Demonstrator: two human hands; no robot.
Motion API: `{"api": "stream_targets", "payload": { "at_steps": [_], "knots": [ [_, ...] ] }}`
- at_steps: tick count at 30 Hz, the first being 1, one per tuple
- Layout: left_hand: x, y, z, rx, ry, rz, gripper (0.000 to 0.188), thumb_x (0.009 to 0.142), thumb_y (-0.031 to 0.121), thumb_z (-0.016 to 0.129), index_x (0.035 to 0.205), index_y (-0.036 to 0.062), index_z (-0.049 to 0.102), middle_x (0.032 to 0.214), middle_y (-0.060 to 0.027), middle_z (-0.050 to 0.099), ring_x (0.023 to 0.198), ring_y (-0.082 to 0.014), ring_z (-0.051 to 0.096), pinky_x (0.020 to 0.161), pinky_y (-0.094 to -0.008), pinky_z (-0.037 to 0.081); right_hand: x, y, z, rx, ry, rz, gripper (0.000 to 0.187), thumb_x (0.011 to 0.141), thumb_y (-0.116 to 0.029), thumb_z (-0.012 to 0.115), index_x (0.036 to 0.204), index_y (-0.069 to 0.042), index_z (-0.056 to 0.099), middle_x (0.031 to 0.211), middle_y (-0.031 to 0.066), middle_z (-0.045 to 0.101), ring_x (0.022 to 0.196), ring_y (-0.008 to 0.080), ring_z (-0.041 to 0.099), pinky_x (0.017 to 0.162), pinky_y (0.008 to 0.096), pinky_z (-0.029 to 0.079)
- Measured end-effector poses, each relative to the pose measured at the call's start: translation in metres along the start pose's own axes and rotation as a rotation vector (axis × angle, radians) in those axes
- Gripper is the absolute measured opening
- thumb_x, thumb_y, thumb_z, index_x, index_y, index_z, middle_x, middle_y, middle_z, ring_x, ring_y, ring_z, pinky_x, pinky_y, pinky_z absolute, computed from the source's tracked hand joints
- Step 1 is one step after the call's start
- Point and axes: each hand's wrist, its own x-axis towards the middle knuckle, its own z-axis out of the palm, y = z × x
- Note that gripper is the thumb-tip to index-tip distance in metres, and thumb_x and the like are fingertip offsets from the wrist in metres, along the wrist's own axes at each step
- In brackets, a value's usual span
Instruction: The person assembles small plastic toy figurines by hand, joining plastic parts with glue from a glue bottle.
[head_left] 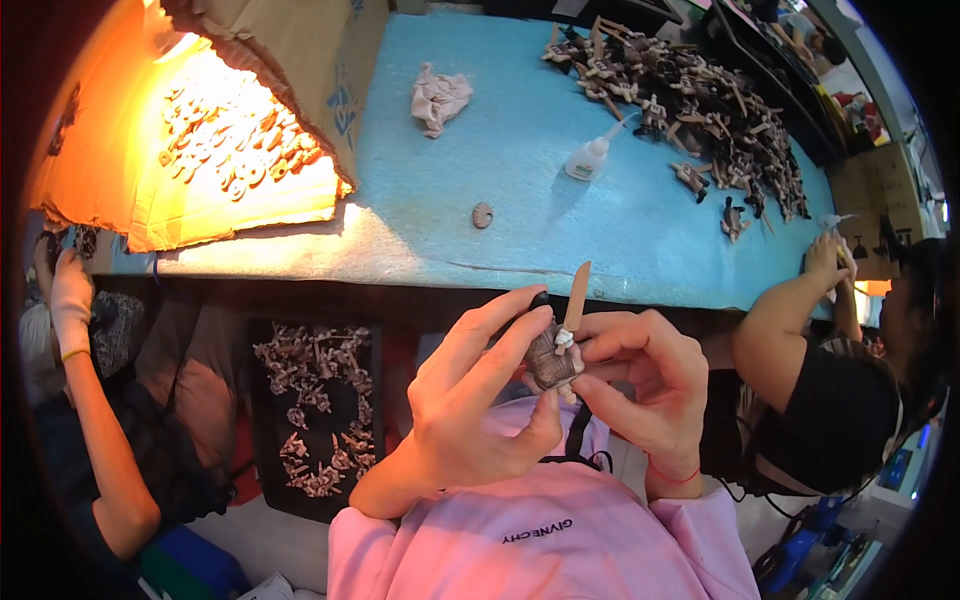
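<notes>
Holding a small brown figurine (549, 362) at picture centre, the left hand (480, 400) and right hand (640, 385) both clamp their grip on it; its tan blade points toward 12 o'clock. A white squeeze bottle (590, 157) lies on the blue tabletop (500, 130), a cardboard box (300, 60) at 10 o'clock.

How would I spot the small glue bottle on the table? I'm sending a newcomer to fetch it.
Start at the long blue foam-covered table. Just left of the big heap of dark brown figurine parts lies a small clear plastic squeeze bottle, tipped over. Nothing else there is see-through with a thin pointed nozzle.
</notes>
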Motion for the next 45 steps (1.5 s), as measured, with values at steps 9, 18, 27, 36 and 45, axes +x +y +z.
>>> {"api": "stream_targets", "payload": {
  "at_steps": [9,18,27,36,45],
  "knots": [
    [0.004,0.008,0.006,0.106,-0.16,0.032,0.049,0.056,0.0,0.064,0.104,-0.0072,0.056,0.105,-0.0229,0.054,0.08,-0.0292,0.06,0.066,-0.0315,0.052,0.004,0.005,-0.015,0.323,-0.065,0.234,0.044,0.068,0.013,0.057,0.109,0.001,0.045,0.101,0.0079,0.048,0.088,0.0125,0.056,0.071,0.0238,0.052],
    [0.006,0.01,0.009,0.164,-0.23,0.018,0.049,0.055,-0.002,0.063,0.103,-0.0085,0.056,0.106,-0.0231,0.053,0.08,-0.0286,0.06,0.061,-0.0308,0.053,0.002,0.022,-0.017,0.439,-0.09,0.17,0.05,0.067,0.012,0.056,0.114,-0.001,0.042,0.096,0.0055,0.046,0.085,0.0112,0.054,0.067,0.0214,0.05],
    [0.019,0.018,0.001,0.149,-0.35,-0.008,0.05,0.059,-0.005,0.063,0.108,-0.0086,0.055,0.115,-0.0237,0.049,0.089,-0.0283,0.059,0.065,-0.0296,0.054,0.007,0.018,-0.024,0.508,-0.117,0.197,0.056,0.068,0.012,0.056,0.121,0.0,0.04,0.094,0.0049,0.046,0.088,0.0129,0.055,0.071,0.0216,0.051],
    [0.017,0.017,0.008,0.147,-0.317,-0.003,0.052,0.056,-0.004,0.064,0.106,-0.0093,0.054,0.111,-0.0234,0.051,0.09,-0.0296,0.058,0.065,-0.0311,0.054,0.006,0.015,-0.029,0.404,-0.177,0.15,0.049,0.072,0.012,0.051,0.119,0.002,0.043,0.095,0.0048,0.047,0.09,0.0097,0.054,0.076,0.0233,0.05],
    [0.016,0.017,0.011,0.255,-0.307,0.048,0.051,0.054,-0.003,0.062,0.104,-0.0091,0.055,0.107,-0.022,0.052,0.082,-0.0287,0.058,0.063,-0.0302,0.053,0.008,0.022,-0.023,0.536,-0.145,0.183,0.051,0.07,0.013,0.051,0.119,0.002,0.043,0.093,0.0037,0.045,0.088,0.0099,0.053,0.075,0.0224,0.05]
  ]
}}
